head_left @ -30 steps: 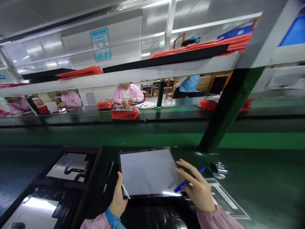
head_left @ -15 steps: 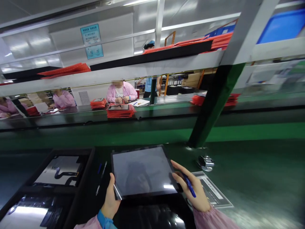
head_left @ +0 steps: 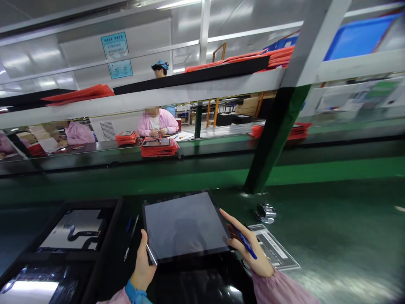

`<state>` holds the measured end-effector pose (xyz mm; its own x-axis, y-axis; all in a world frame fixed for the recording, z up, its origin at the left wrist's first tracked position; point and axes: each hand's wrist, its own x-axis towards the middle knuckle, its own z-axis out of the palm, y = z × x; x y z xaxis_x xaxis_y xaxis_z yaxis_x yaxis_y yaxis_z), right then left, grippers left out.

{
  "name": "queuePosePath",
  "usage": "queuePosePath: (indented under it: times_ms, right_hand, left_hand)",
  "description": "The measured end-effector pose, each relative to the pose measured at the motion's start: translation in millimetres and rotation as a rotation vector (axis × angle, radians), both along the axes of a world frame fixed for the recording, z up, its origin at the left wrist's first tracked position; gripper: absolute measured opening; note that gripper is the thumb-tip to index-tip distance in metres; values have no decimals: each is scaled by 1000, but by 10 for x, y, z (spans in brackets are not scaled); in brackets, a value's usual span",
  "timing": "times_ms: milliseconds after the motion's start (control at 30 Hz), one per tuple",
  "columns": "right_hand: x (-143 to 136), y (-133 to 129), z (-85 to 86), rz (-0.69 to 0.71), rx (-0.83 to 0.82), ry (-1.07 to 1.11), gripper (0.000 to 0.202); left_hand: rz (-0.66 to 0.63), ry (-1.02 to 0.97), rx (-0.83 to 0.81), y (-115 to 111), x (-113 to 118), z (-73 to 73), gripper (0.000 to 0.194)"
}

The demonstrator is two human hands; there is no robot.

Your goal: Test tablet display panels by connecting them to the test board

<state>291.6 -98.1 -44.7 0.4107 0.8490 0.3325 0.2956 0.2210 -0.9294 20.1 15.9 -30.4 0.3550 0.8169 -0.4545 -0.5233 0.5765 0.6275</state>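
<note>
A tablet-sized screen panel (head_left: 185, 226) with a grey face and dark border is held up, tilted toward me. My left hand (head_left: 142, 261) grips its left edge, thumb along the front and the other fingers hidden behind. On the right edge, my right hand (head_left: 249, 247) holds it with the fingers while a blue pen (head_left: 245, 242) rests across that same hand. Beneath the panel lies a dark glossy surface (head_left: 202, 285). A blue band (head_left: 136, 292) circles my left wrist.
To the left, a black tray (head_left: 109, 236) holds screen panels with flex cables. A thin pen (head_left: 131, 238) lies beside it. Right of my hand are a printed card (head_left: 278, 249) and a shiny metal object (head_left: 265, 213). A slanted post (head_left: 274, 139) rises behind. Co-workers sit beyond red stacks (head_left: 160, 147).
The view has shifted slightly, so most things sit a little further left. Both hands keep their hold on the panel. A background person in a blue cap has moved left.
</note>
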Motion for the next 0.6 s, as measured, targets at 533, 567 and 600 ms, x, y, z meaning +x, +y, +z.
queuePosePath:
  times_ms: [533,567,600]
  right_hand:
    - [554,-68,-346,-305,-11,-412,49]
    - [644,-98,-434,-336,-47,-533,46]
    - [711,-126,-521,-353,-78,-628,44]
  left_hand:
    - [-52,22,70,47,-14,-49,53]
    - [-61,31,58,65,-28,-85,54]
    - [-72,34,47,83,-41,-119,56]
